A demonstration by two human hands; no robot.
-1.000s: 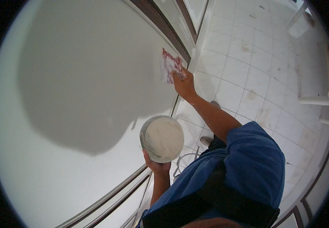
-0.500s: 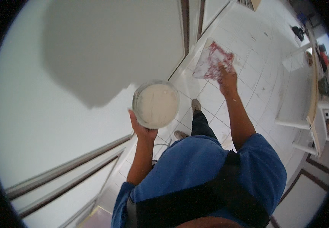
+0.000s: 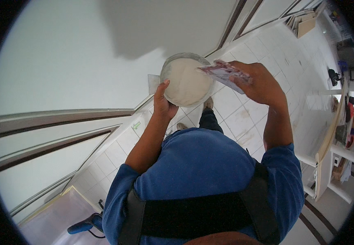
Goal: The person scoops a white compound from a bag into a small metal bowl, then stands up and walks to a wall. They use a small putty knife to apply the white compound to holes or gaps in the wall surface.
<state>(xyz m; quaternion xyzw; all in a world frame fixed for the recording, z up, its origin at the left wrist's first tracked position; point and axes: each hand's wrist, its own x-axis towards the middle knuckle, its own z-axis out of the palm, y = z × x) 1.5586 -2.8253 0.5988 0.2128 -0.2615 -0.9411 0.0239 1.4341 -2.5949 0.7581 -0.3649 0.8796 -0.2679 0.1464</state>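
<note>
My left hand (image 3: 164,100) is closed round the near-left side of a round, pale tub (image 3: 166,67), its thumb over the rim. Smooth cream-coloured paste or powder (image 3: 187,83) lies inside; which of the two I cannot tell. A thin, flat whitish piece smeared with dark red (image 3: 226,76), its exact kind unclear, is gripped in my right hand (image 3: 262,83). It is tilted, and its left end overlaps the tub's right rim; whether it touches the contents I cannot make out.
A white wall panel (image 3: 62,61) with brown strips (image 3: 62,120) runs close on the left. White floor tiles (image 3: 242,118) lie below. Flat boards (image 3: 305,25) lean at the far right, a cluttered bench (image 3: 326,134) stands right, and a blue-and-black object (image 3: 85,223) is at lower left.
My right hand has swung left and nearer, bringing the red-smeared piece from over the floor to the tub's rim. The tub sits farther up and right in view.
</note>
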